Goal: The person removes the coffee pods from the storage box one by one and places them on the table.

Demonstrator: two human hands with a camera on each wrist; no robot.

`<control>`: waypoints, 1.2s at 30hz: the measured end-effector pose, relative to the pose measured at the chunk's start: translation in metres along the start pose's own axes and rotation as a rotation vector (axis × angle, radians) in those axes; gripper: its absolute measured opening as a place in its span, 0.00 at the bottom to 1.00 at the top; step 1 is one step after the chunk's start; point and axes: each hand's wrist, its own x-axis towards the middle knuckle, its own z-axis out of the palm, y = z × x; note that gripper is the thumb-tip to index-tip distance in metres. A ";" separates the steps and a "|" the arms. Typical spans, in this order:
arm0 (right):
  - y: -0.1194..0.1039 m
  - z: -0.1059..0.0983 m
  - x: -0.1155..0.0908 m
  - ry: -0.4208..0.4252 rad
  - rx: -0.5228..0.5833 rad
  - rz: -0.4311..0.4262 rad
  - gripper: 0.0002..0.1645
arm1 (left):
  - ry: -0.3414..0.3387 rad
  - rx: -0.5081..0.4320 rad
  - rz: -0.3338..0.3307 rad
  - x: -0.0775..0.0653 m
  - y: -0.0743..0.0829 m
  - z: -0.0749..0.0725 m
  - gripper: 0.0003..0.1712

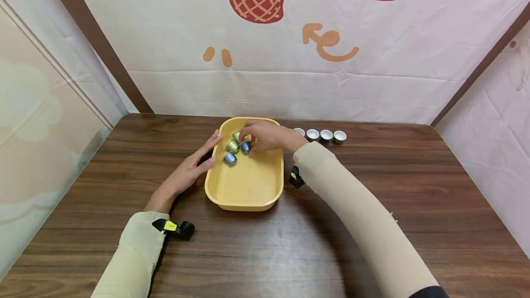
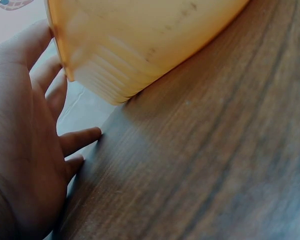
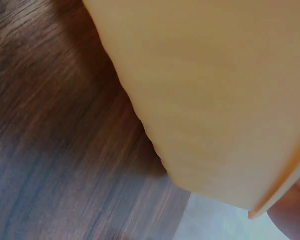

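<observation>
A yellow plastic basin [image 1: 248,192] sits on the table. On its left side in the head view, my left hand [image 1: 186,171] touches the rim with fingers extended; the left wrist view shows that hand [image 2: 27,125] against the basin's outer wall [image 2: 140,45]. My right hand [image 1: 267,134] reaches over the right rim, thumb and index finger pinching a dark blue coffee capsule [image 1: 246,147]. Close by lie a light blue capsule [image 1: 230,158], a green-gold capsule [image 1: 233,146] and another green one [image 1: 236,135], partly hidden by the fingers. In the right wrist view the basin wall covers most of that hand.
Beyond the right forearm, several capsules stand in a row with white tops facing up, among them an end capsule [image 1: 340,136]; the leftmost is partly hidden by the hand. A printed cloth [image 1: 269,86] hangs behind the brown wooden table [image 1: 397,187].
</observation>
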 end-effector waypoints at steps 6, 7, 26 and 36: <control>0.001 0.001 -0.001 -0.015 0.027 0.000 0.20 | -0.002 0.001 0.011 0.000 0.000 0.000 0.32; 0.001 0.001 -0.001 -0.023 0.039 0.001 0.21 | -0.001 0.001 0.012 -0.001 0.001 0.000 0.32; -0.003 0.005 0.004 -0.041 0.117 -0.072 0.16 | 0.005 0.007 0.006 -0.003 0.003 -0.001 0.31; -0.004 0.006 0.004 -0.092 0.138 -0.052 0.16 | 0.010 0.019 0.039 -0.001 -0.001 -0.001 0.31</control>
